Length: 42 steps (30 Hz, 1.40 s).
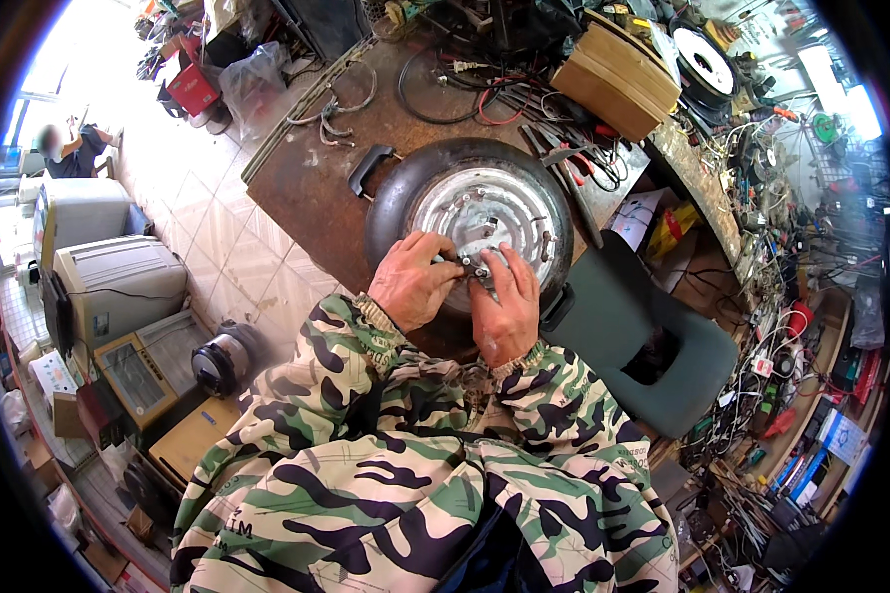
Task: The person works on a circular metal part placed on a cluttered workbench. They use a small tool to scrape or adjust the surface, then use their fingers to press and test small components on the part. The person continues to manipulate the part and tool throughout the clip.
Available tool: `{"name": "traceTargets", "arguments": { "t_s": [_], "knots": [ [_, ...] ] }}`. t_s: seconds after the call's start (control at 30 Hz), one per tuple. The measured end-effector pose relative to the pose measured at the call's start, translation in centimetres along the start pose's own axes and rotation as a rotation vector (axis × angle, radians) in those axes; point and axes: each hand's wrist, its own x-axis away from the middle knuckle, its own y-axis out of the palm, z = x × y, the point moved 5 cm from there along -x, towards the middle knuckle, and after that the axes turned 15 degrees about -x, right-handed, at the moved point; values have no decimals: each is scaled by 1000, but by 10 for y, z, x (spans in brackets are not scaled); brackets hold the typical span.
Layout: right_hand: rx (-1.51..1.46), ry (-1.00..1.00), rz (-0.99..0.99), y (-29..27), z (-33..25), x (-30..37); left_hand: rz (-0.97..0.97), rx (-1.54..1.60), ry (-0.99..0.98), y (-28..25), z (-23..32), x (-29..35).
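A round black electric pan (391,212) lies bottom up on the workbench, one black handle (369,170) at its far left. Its silvery heating plate (450,206) carries several small posts and fittings. At the plate's near edge, my left hand (410,284) is closed, thumb and fingertips pinched together over a small fitting. My right hand (505,311) curls in from the other side, its thumb and fingers closed at the same spot. What lies between the fingertips is too small and covered to make out.
Behind the pan, the brown bench (316,203) holds cables (430,89), pliers-like tools (564,168) and a cardboard box (618,81). A dark green chair (633,336) stands at the right, before cluttered shelves. At left are appliances (119,287) and a distant seated person (69,148).
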Motion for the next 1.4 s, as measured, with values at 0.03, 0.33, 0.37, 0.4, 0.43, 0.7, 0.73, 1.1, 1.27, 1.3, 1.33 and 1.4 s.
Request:
{"name": "traceTargets", "arguments": {
  "t_s": [0.03,0.33,0.37,0.4,0.43,0.7,0.73,1.1,1.27,1.3,1.33,1.4],
  "knots": [
    [-14,10,19,1,3,-2,-3,-7,2,-1,0,-1],
    [-66,42,88,-1,7,8,-18,17,3,1,0,-2],
    [-53,46,94,-1,3,8,-19,12,4,0,0,-2],
    [-41,51,99,0,1,8,-21,7,5,-1,-1,-3],
    [-29,59,75,3,0,9,-18,4,8,-1,-2,-3],
    [11,97,10,11,-1,10,-20,7,-5,3,-1,-2],
    [8,87,21,11,0,7,-17,6,-6,2,-1,-2],
    [-46,25,141,11,10,7,-2,44,-29,-2,-6,-3],
    [-132,77,202,11,11,12,7,50,-17,-4,-9,-3],
    [-130,67,197,12,10,12,1,48,-20,-5,-9,-3],
    [-107,59,191,10,10,12,-1,62,-12,-2,-10,-4],
    [-72,59,150,9,7,12,10,83,13,5,-11,-6]
  ]
}}
